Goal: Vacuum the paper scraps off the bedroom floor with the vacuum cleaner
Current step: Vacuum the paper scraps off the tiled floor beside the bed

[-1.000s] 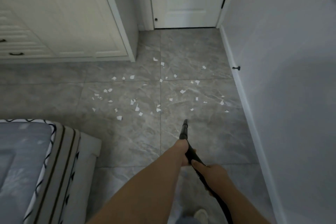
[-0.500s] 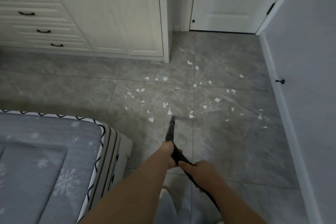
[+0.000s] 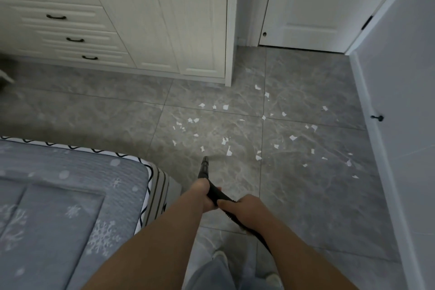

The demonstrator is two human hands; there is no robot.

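The grey tiled floor [image 3: 306, 195] fills most of the view, bounded by a white wardrobe [image 3: 153, 19] with drawers at the back, a closed door [image 3: 317, 2] beyond it and a wall [image 3: 404, 125] on the right. The corner of a bed [image 3: 58, 195] with a grey snowflake cover sits at lower left. Paper scraps [image 3: 228, 151] lie scattered across the tiles between the wardrobe's corner and the wall, most of them well apart from one another, with none visibly cleared.

The vacuum cleaner's black wand [image 3: 213, 190] runs from lower right up toward the scraps. The left hand [image 3: 203, 195] is wrapped around it nearer the tip, and the right hand [image 3: 244, 207] is closed around it just behind, where a hose trails down past the legs. The nozzle tip [image 3: 205, 160] points at the floor just short of the nearest scrap [image 3: 202, 148].

The step in hand looks like the very start of suction: the nozzle is lined up but the scatter seems untouched. The next move likely calls for pushing the tip forward onto the nearest pieces, then sweeping rightward across the wider spread toward the wall, keeping the tip low enough to draw the light paper in rather than blow or nudge it aside.
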